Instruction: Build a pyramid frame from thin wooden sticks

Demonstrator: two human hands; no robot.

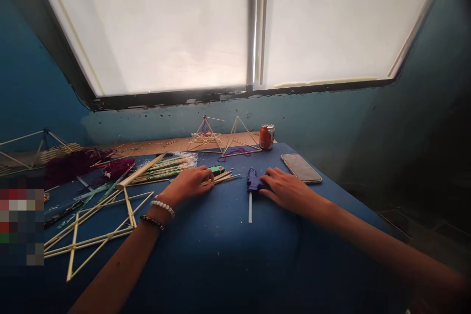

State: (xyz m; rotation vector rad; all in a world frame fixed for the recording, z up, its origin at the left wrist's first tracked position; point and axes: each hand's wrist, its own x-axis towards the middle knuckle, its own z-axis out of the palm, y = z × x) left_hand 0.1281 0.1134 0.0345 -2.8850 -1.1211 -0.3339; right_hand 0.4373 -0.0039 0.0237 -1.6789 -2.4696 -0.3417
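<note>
My left hand point(189, 184) rests on the blue table point(228, 250), fingers curled around a small bundle of thin wooden sticks point(221, 177). A green object point(217, 169) lies just behind those fingers. My right hand point(289, 189) lies flat with fingers spread, its fingertips touching a blue glue gun point(253, 181) whose white glue stick point(250, 207) points toward me. On my left wrist sit a white bead bracelet and a dark one.
A phone point(300, 167) lies right of my right hand. Two stick pyramids point(221, 138) and an orange can point(267, 136) stand at the back. Flat stick frames point(99, 225), a bag of sticks point(165, 164) and purple yarn point(73, 164) fill the left side.
</note>
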